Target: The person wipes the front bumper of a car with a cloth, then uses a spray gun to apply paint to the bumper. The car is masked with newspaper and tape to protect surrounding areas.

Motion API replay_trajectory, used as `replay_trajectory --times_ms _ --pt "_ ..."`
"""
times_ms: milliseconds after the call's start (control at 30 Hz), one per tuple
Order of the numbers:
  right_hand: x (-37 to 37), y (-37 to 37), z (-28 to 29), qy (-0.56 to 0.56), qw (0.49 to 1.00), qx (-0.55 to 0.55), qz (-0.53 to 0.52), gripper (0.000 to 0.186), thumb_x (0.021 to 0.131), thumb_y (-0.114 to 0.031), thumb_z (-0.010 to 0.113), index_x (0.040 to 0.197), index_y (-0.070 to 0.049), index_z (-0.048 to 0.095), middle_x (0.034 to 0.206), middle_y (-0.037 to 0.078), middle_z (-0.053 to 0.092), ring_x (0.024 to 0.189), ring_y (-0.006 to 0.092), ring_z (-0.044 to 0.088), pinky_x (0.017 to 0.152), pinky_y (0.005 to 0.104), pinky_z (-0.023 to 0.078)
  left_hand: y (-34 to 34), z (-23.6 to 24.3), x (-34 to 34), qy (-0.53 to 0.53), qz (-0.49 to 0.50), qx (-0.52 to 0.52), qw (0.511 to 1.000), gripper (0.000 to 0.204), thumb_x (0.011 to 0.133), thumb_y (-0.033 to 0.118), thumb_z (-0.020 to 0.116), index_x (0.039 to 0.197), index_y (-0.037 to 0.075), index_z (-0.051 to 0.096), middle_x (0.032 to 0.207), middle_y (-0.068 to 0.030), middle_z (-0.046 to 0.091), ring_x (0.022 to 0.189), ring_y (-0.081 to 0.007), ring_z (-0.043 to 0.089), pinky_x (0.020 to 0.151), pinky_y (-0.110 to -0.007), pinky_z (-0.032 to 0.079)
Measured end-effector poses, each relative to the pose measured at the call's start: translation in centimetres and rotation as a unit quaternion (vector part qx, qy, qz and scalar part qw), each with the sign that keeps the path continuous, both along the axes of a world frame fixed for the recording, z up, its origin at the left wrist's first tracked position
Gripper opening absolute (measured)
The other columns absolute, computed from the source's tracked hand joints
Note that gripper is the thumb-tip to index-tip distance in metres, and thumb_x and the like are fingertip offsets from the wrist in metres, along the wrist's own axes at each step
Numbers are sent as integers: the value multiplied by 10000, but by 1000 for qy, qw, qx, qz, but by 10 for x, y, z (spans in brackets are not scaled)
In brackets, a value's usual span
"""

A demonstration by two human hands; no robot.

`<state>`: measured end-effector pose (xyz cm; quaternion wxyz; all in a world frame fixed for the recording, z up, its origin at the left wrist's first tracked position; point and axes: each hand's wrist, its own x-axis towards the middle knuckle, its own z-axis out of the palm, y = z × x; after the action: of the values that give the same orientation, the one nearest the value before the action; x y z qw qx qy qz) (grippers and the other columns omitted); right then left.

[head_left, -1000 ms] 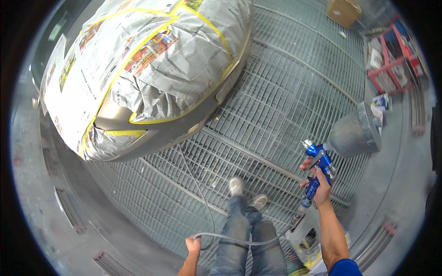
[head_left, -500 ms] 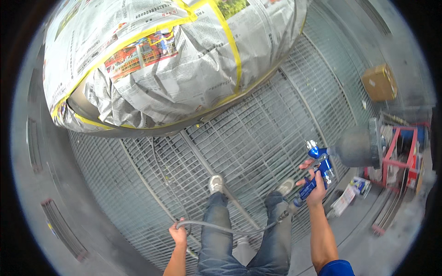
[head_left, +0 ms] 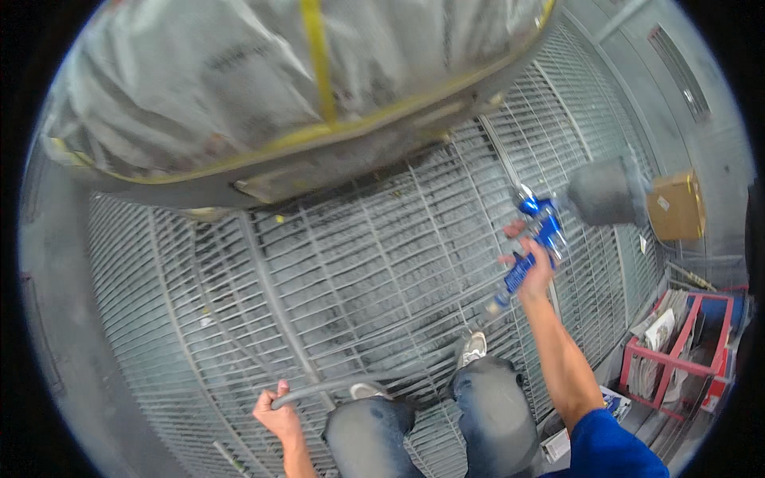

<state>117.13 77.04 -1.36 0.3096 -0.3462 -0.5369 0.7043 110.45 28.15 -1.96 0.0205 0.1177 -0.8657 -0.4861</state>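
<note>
My right hand (head_left: 535, 267) is closed around the handle of a blue spray gun (head_left: 547, 227), its silver nozzle end turned toward the upper left. Some of its fingers stretch out in front of the grip. A large grey paint cup (head_left: 603, 191) sticks out from the gun to the right. In my closed left hand (head_left: 276, 416) is a grey air hose (head_left: 323, 388), which runs rightward, blurred, toward the gun's lower end. Ahead stands a vehicle (head_left: 299, 182) wrapped in newspaper (head_left: 231, 88) and yellow tape (head_left: 319, 64), its lower grey edge bare. Neither hand touches it.
Metal grating (head_left: 374, 263) makes up the floor under my bent knees. A cardboard box (head_left: 676, 209) sits by the right wall. Below it stands a red-framed rack (head_left: 677, 354) with papers. More hose (head_left: 211, 307) trails over the grating on the left.
My body has lowered, with knees bent, and the vehicle's lower edge appears nearer. The spray gun has moved forward in my right hand. My left hand has shifted left with the hose.
</note>
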Motion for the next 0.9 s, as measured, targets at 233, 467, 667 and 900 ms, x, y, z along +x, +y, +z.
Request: replay_trajectory --times_ms 233,467,667,900 --pt "-51 79 -176 70 996 -19 -59 419 897 -160 464 1265 23 543 1157 152 663 1064 267 666 579 392 620 56 -67 -18 -152 -99 82 980 344 814 52 750 626 84 464 603 78 448 592 -22 353 530 -241 262" --pt "-101 166 -225 192 968 -36 -158 336 904 -188 466 1163 1 570 1092 120 666 1015 245 678 633 405 617 80 -78 -8 -201 -153 67 965 276 807 75 749 637 71 532 604 78 457 579 -23 356 519 -246 259" --pt "-107 156 -232 219 965 -119 -88 207 912 -278 515 932 -91 601 835 21 616 763 127 612 484 279 449 61 -61 -2 -177 -115 99 972 198 796 33 724 661 44 580 616 65 492 571 -21 396 522 -233 286" --pt "-101 15 -239 168 967 -185 49 200 867 -190 534 968 -39 617 822 78 616 699 133 569 458 254 413 35 -44 2 -90 -71 34 993 293 779 42 734 600 60 503 586 66 470 587 -23 376 525 -245 263"
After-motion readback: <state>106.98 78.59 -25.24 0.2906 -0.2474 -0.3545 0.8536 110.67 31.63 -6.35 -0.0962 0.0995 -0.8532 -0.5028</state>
